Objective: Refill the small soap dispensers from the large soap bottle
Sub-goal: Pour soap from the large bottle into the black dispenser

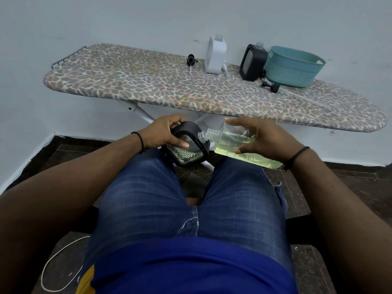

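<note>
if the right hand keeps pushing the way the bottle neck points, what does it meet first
Most likely the black dispenser held in the left hand. The right hand tilts the clear soap bottle, whose open neck points left at the dispenser's rim, seemingly almost touching, though depth is unclear.

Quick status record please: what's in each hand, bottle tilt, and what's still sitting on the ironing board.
left hand: grips black-framed clear glass dispenser, open, over lap
right hand: holds clear plastic bottle of yellow-green soap
bottle tilt: near horizontal, uncapped neck at dispenser's opening
leopard-print ironing board: white dispenser, second black dispenser, teal woven-look basket, loose black pump heads
</note>
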